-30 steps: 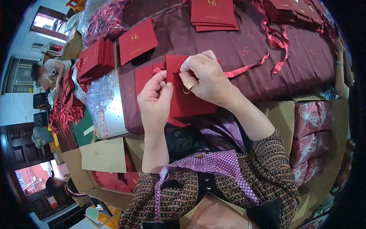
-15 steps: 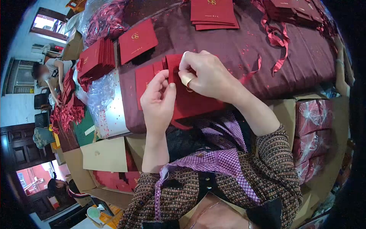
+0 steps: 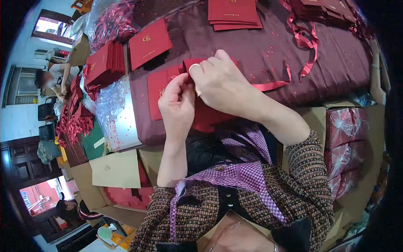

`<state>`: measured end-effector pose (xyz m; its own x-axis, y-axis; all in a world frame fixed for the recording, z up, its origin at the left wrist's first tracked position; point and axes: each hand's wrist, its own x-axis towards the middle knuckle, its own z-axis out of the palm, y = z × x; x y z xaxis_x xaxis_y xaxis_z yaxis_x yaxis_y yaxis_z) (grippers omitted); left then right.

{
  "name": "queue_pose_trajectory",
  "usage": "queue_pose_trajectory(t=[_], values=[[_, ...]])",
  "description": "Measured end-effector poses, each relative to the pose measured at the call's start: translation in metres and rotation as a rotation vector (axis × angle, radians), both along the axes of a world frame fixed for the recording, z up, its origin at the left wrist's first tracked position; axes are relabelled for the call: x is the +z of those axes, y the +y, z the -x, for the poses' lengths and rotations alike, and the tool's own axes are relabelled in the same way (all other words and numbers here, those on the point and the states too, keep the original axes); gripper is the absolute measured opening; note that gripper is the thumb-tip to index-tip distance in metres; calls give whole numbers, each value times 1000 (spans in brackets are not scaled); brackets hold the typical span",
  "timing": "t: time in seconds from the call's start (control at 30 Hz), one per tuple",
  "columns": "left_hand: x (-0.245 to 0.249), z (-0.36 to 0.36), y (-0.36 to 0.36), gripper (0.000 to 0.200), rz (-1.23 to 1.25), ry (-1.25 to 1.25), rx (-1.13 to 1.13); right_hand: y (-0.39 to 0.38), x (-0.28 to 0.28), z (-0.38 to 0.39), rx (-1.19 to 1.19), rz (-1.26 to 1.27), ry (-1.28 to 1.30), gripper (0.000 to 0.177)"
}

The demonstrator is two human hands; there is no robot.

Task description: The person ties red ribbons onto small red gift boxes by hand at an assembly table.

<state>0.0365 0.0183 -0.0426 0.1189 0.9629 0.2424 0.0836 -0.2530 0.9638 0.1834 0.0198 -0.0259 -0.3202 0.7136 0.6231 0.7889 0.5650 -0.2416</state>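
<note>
In the head view, my left hand (image 3: 178,101) and my right hand (image 3: 216,82) meet over a dark red card or bag (image 3: 210,119) at the cloth's near edge. Both hands have curled fingers. A pale ring-like band shows on a right finger. What the fingertips pinch is hidden between them. Beneath and left of the hands lies another red envelope (image 3: 155,94) with gold lettering. A red ribbon (image 3: 270,85) trails out to the right of my right hand.
Red envelopes (image 3: 150,43) lie beyond my hands, with a stack (image 3: 105,65) at the left and more (image 3: 234,14) at the far side. Open cardboard boxes (image 3: 317,126) flank my body, one holding wrapped red packs (image 3: 342,122). Two other people are at the left.
My right hand has moved slightly left and turned, closing against my left hand. The ribbon has shifted on the cloth. The person at upper left has drawn their hands in.
</note>
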Motion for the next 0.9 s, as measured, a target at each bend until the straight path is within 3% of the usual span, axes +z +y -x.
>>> queue_pose_trajectory(t=[0.1, 0.2, 0.3, 0.37, 0.43, 0.53, 0.57, 0.67, 0.73, 0.77, 0.83, 0.9], values=[[1, 5, -7, 22, -160, 227, -14, 11, 8, -14, 129, 414, 405, 11], [2, 7, -4, 23, -120, 171, -86, 16, 6, -25, 204, 598, 470, 11], [15, 14, 1, 22, 33, 118, -172, 13, 11, -35, 225, 583, 485, 11], [9, 14, 6, 21, -27, 74, -171, 12, 14, -38, 284, 560, 490, 11], [8, 14, 8, 19, -239, 211, -204, 9, 16, -37, 271, 562, 451, 10], [3, 13, 8, 13, -216, 235, -173, 4, 15, -35, 313, 676, 498, 10], [1, 14, 8, 11, -182, 234, -153, 3, 19, -37, 285, 677, 387, 13], [0, 14, 8, 7, -207, 253, -110, 7, 17, -50, 398, 697, 608, 22], [-3, 15, 12, 7, -221, 282, -139, 13, 15, -48, 417, 545, 678, 22], [-4, 16, 13, 7, -235, 314, -169, 19, 12, -46, 445, 275, 453, 23], [1, 9, 10, 6, -323, 372, -125, 19, 4, -37, 449, 282, 388, 22], [4, 7, 8, 6, -228, 287, -97, 20, 4, -38, 450, 254, 402, 18]])
